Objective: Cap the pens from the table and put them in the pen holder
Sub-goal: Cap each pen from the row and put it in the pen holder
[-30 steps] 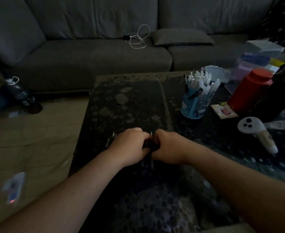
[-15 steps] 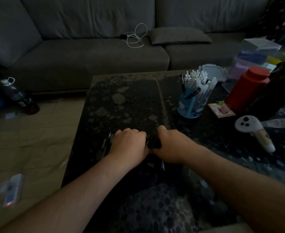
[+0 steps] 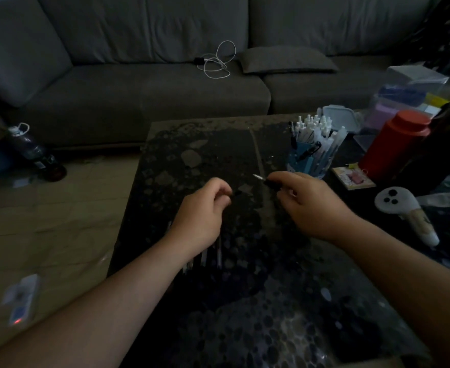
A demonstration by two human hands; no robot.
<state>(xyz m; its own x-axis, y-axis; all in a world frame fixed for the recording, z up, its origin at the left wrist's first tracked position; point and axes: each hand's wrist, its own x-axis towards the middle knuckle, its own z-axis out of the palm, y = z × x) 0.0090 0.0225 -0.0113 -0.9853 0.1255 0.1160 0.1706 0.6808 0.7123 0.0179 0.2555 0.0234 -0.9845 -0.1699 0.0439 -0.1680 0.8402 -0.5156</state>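
My right hand point(image 3: 308, 203) holds a black pen point(image 3: 267, 181) above the dark table point(image 3: 218, 144), its bare silver tip pointing left. My left hand point(image 3: 205, 211) pinches a small black cap point(image 3: 237, 192) a short gap to the left of that tip. Several more pens point(image 3: 207, 253) lie on the table under my left wrist, partly hidden. The blue pen holder point(image 3: 302, 162), full of white-capped pens, stands at the back right, just beyond my right hand.
A red canister point(image 3: 396, 144) and clear plastic boxes point(image 3: 409, 99) stand right of the holder. A white controller point(image 3: 402, 208) lies at the right edge, a small card point(image 3: 354, 177) beside the canister. A grey sofa point(image 3: 144, 88) lies behind; a bottle point(image 3: 32, 152) stands on the floor, left.
My hands were pressed together low over the pens on the table. They have lifted and drawn apart, the right with a pen, the left with a cap.
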